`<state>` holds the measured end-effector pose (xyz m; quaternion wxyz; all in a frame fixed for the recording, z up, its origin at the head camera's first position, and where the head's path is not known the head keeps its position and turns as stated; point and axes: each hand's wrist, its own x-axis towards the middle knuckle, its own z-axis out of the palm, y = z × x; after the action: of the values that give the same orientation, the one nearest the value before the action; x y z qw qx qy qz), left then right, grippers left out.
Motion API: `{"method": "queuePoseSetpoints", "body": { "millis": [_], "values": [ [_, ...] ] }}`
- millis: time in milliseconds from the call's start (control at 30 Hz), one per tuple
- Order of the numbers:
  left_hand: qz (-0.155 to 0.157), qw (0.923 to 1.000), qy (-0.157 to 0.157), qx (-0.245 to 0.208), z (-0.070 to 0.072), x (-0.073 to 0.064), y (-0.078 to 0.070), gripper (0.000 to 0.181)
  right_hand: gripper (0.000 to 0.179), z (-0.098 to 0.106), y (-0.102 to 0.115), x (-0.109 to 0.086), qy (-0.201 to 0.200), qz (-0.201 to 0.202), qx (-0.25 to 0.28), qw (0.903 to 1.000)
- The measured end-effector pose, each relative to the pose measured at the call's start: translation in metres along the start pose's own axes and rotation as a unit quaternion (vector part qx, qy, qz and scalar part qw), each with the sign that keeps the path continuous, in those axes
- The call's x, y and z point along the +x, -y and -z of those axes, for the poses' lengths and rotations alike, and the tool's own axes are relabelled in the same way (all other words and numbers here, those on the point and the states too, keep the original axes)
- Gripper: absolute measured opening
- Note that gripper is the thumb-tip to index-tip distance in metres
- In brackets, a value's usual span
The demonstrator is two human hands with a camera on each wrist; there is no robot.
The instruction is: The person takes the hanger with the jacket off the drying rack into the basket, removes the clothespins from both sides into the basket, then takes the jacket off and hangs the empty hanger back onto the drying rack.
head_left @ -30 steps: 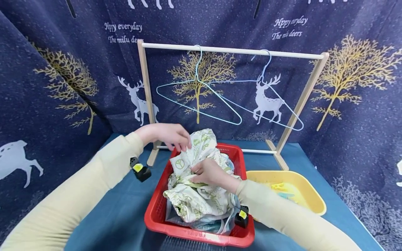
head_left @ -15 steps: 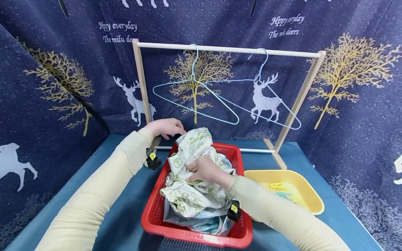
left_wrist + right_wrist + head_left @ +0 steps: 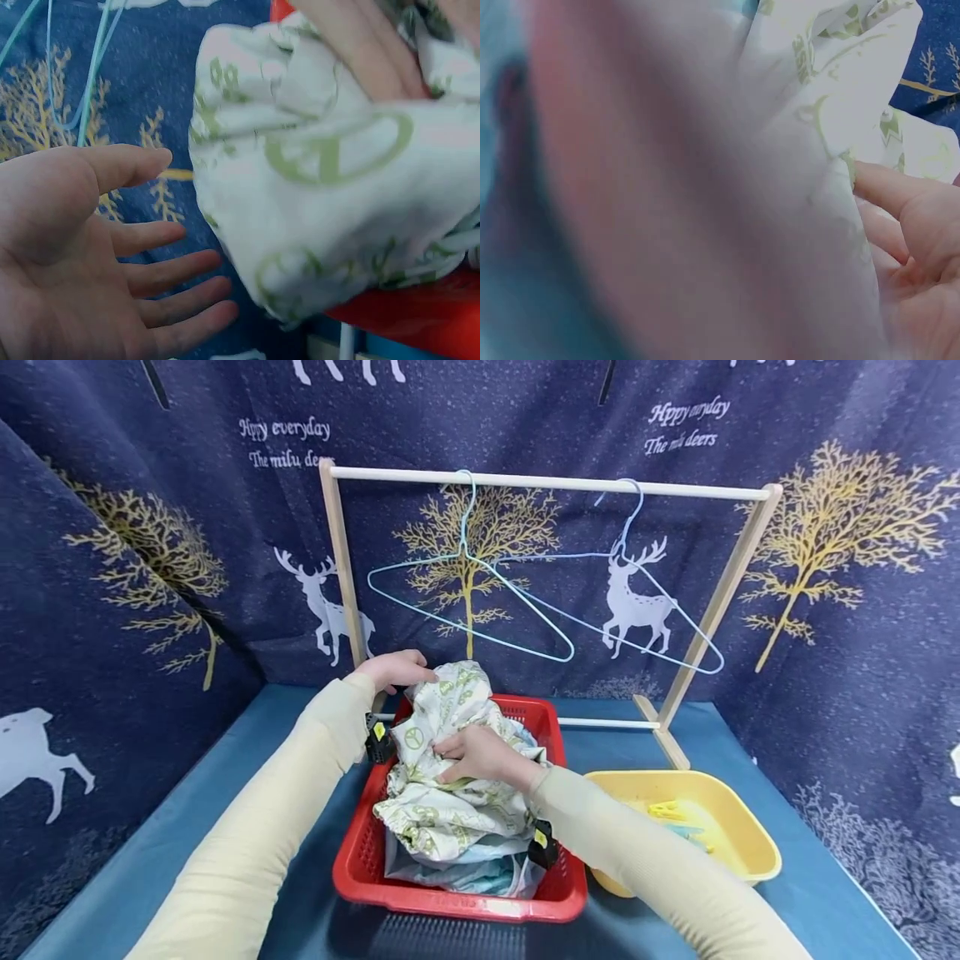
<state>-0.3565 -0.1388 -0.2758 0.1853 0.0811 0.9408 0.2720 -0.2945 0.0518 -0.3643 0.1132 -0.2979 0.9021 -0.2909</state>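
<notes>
A bunched white garment with green print point(image 3: 442, 818) lies heaped in the red basket point(image 3: 457, 906), over pale blue and teal fabric. My right hand point(image 3: 483, 753) rests on the middle of the heap and grips a fold, its fingers partly behind the cloth in the right wrist view. At the basket's back left corner is my left hand point(image 3: 397, 668), beside the raised end of the garment. Its spread fingers point(image 3: 172, 270) hold nothing, with a gap to the cloth in the left wrist view.
A yellow tub point(image 3: 750, 827) with several clothes pegs point(image 3: 667, 811) stands right of the basket. Behind rises a wooden rack point(image 3: 555, 482) carrying a light blue hanger point(image 3: 472, 631) and a lavender hanger point(image 3: 675, 602). A dark blue printed curtain backs the table point(image 3: 292, 893).
My left hand has drawn off the cloth to the left and stays at its far end. The basket has shifted slightly left and away. My right hand stays on the garment.
</notes>
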Motion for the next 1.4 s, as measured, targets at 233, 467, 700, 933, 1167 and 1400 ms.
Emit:
{"method": "queuePoseSetpoints", "body": {
  "millis": [233,467,700,933,1167,1400],
  "values": [
    [0.043,0.9955,0.001,-0.084,0.003,0.023,0.014,0.081,0.05,0.002,-0.001,-0.005,0.055,0.026,-0.064,0.9961],
    [0.065,0.9892,-0.004,-0.131,-0.004,0.029,0.012,0.074,0.047,0.002,0.001,-0.012,0.087,0.065,-0.123,0.9865],
    [0.017,0.9878,0.033,-0.151,-0.013,0.031,0.012,0.075,0.046,0.003,0.004,-0.012,0.125,0.037,-0.111,0.9853],
    [-0.024,0.9935,0.012,-0.111,-0.018,0.033,0.014,0.036,0.045,0.006,0.006,-0.011,0.139,0.006,-0.099,0.9854],
    [-0.097,0.9887,-0.035,-0.109,-0.021,0.024,0.014,0.027,0.043,0.008,0.006,-0.012,0.138,0.02,-0.096,0.9857],
    [-0.164,0.9831,-0.066,-0.048,-0.032,-0.007,0.018,0.02,0.047,0.016,0.007,-0.013,0.168,0.036,-0.1,0.9801]
  ]
}}
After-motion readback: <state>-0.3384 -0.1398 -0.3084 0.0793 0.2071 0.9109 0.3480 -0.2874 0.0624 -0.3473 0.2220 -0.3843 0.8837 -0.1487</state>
